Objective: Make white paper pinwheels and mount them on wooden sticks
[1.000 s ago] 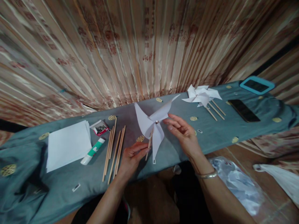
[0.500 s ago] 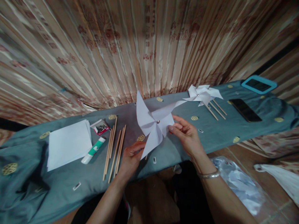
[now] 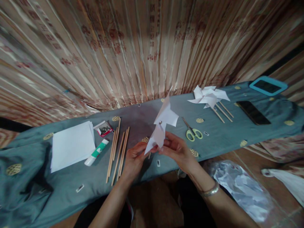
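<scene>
A white paper pinwheel (image 3: 169, 117) with a silver pin at its centre is held up over the table, turned partly edge-on. My left hand (image 3: 135, 160) is closed at its lower left blade; a short bit of stick shows below the fingers, and the rest of the grip is hidden behind the paper. My right hand (image 3: 178, 151) has its fingers closed at the lower blade, close to the left fingertips. Green-handled scissors (image 3: 192, 132) lie just right of the pinwheel. Left of my left hand lie several wooden sticks (image 3: 117, 155).
On the left are white paper sheets (image 3: 72, 145), a glue stick (image 3: 97, 152) and a small box of pins (image 3: 104, 129). Finished pinwheels (image 3: 210, 95), a black phone (image 3: 253, 112) and a blue-framed device (image 3: 268, 85) lie right. A clear bag of paper scraps (image 3: 242, 186) stands on the floor.
The pinwheel has turned from facing me to nearly edge-on, uncovering the scissors. My right hand has moved down and left from the right blade to the lower blade, nearer my left hand.
</scene>
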Tool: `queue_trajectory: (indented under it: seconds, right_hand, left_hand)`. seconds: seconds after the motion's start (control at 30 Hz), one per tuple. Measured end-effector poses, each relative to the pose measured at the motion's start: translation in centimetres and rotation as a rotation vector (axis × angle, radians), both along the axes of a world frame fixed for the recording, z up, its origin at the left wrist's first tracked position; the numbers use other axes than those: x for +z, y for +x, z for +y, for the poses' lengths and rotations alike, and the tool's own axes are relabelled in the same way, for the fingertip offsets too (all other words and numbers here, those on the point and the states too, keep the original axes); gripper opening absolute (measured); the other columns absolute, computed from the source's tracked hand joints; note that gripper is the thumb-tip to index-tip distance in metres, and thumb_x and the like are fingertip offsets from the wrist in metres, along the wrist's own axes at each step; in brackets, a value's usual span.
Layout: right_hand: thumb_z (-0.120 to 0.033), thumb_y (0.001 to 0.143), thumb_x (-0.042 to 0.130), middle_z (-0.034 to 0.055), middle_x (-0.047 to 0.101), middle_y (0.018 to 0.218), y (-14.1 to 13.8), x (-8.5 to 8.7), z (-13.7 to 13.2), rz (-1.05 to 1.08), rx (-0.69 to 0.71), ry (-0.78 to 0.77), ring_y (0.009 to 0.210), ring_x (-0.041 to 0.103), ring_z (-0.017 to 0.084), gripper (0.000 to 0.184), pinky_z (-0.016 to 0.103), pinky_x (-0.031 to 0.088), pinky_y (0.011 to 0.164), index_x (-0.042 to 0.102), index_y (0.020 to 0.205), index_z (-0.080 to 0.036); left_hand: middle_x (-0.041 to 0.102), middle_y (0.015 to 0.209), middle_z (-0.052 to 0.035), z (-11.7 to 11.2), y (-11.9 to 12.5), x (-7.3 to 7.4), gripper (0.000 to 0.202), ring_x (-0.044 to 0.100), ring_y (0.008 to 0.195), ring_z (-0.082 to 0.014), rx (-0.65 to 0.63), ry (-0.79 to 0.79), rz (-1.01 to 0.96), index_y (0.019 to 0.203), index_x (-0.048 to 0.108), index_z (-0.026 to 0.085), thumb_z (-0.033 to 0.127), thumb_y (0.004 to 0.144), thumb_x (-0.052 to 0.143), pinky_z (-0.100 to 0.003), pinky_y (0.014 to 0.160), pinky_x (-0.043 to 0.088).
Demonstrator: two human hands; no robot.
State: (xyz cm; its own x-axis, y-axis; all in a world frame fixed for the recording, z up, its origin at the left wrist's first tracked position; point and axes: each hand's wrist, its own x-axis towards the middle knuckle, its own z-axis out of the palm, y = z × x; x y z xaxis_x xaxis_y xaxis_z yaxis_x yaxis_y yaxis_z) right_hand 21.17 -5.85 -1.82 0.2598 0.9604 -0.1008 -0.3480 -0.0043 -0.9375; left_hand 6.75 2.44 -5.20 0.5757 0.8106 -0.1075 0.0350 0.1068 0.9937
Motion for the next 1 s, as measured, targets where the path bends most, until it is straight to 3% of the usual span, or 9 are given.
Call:
queue_trajectory:
  seconds: [0.1, 0.27, 0.37, 0.53, 0.87, 1.0]
  right_hand:
    - [-0.041, 0.073, 0.076, -0.0002, 0.073, 0.076, -0.5, -0.2, -0.4, -0.178, 0.040, -0.050, 0.067, 0.066, 0.014, 0.033, 0.028, 0.053, 0.066, 0.064, 0.097, -0.022]
    - [-0.036, 0.079, 0.069, 0.0004, 0.074, 0.082, -0.3, -0.9, -0.9, -0.609, -0.102, -0.123, 0.075, 0.066, 0.016, 0.020, 0.029, 0.052, 0.073, 0.070, 0.095, -0.024]
    - [-0.039, 0.082, 0.067, 0.0015, 0.074, 0.082, -0.4, -1.4, -1.0, -0.741, -0.091, -0.162, 0.074, 0.066, 0.017, 0.018, 0.029, 0.050, 0.071, 0.072, 0.089, -0.023]
    - [-0.034, 0.084, 0.065, 0.0004, 0.074, 0.084, -1.0, -2.0, -0.8, -0.710, 0.017, -0.131, 0.075, 0.067, 0.016, 0.016, 0.027, 0.049, 0.070, 0.072, 0.093, -0.023]
    - [-0.028, 0.086, 0.062, -0.0011, 0.074, 0.081, -1.9, -2.4, -0.5, -0.723, -0.045, -0.101, 0.074, 0.066, 0.014, 0.012, 0.024, 0.047, 0.072, 0.072, 0.088, -0.022]
    - [-0.029, 0.086, 0.061, -0.0006, 0.073, 0.080, -1.4, -1.7, -0.5, -0.807, -0.134, -0.112, 0.072, 0.065, 0.014, 0.013, 0.024, 0.046, 0.070, 0.071, 0.085, -0.022]
  left_hand:
    - [0.075, 0.089, -0.0060, -0.1, 0.1, 0.4, 0.020, 0.066, 0.087, -0.0224, 0.014, -0.012, -0.015, 0.081, 0.079, 0.019, 0.036, 0.071, 0.075, -0.031, 0.084, 0.048]
    - [0.077, 0.088, -0.0057, -0.2, 0.4, 0.5, 0.021, 0.068, 0.087, -0.0219, 0.110, -0.141, -0.083, 0.082, 0.079, 0.018, 0.032, 0.066, 0.078, -0.034, 0.088, 0.050]
    - [0.078, 0.088, -0.0061, -0.2, 0.7, 0.8, 0.024, 0.070, 0.088, -0.0226, 0.153, -0.226, -0.130, 0.080, 0.079, 0.019, 0.031, 0.060, 0.082, -0.036, 0.090, 0.051]
    - [0.078, 0.085, -0.0064, -0.2, 0.7, 1.2, 0.028, 0.071, 0.088, -0.0216, 0.167, -0.331, -0.164, 0.079, 0.079, 0.020, 0.033, 0.055, 0.086, -0.036, 0.093, 0.051]
    - [0.078, 0.085, -0.0063, -0.3, 0.8, 0.8, 0.028, 0.069, 0.086, -0.0196, 0.162, -0.348, -0.231, 0.078, 0.079, 0.020, 0.035, 0.055, 0.086, -0.034, 0.091, 0.050]
    - [0.076, 0.098, -0.0065, -0.3, 0.6, 0.7, 0.039, 0.068, 0.089, -0.0182, 0.170, -0.324, -0.250, 0.094, 0.078, 0.021, 0.030, 0.057, 0.086, -0.032, 0.090, 0.049]
